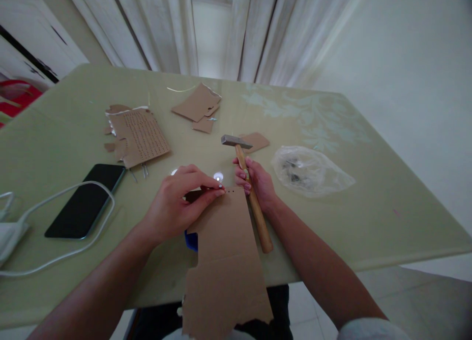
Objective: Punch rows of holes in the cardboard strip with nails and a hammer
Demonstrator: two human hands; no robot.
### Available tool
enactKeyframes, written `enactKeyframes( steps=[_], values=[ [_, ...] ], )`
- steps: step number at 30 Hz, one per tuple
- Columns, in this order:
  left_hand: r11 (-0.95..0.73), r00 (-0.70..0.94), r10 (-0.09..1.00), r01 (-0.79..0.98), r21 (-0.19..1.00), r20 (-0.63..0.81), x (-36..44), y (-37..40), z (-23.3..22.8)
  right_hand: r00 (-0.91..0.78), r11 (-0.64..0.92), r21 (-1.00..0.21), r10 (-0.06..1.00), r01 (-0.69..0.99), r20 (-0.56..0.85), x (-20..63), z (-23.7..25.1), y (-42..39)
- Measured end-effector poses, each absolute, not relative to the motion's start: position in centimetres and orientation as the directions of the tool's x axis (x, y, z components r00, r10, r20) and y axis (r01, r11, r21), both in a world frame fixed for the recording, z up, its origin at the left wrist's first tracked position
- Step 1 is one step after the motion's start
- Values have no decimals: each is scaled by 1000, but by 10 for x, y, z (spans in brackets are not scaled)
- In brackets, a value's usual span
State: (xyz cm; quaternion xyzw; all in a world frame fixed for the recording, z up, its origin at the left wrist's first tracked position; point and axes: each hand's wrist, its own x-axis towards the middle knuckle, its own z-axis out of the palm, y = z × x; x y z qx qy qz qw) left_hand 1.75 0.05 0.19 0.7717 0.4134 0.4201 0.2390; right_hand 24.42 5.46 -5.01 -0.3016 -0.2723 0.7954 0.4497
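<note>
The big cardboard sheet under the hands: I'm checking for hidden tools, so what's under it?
A blue object pokes out under the cardboard sheet; the rest is covered.

We see a room in a home. Long pale curtains (162, 25) hang before a window (210, 30) behind the worktop (368, 202), which wears a green cloth with a faint floral print. White cabinet doors (33, 40) stand at far left, and the floor (405, 291) is tiled. A phone (86, 200) and white cable (66, 254) lie among cardboard scraps (138, 136).
</note>
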Motion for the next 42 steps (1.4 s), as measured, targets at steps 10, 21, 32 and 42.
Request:
enactKeyframes(
  steps=[10, 21, 32, 42],
  values=[
    [-461, 325, 876, 349, 816, 356, 16, 9, -5, -290, -245, -838, 951, -487, -110, 253, -36, 56],
    [-412, 416, 861, 234, 881, 292, 19, 15, -16, -322, 352, -714, 928, 605, 185, 308, 72, -9],
    [-549, 449, 790, 216, 807, 417, 21, 18, -17, -451, 479, -213, 876, 851, 169, 287, 105, -41],
    [-620, 476, 743, 224, 752, 470, 20, 21, -17, -431, 469, -163, 875, 868, 220, 286, 108, -43]
  ],
)
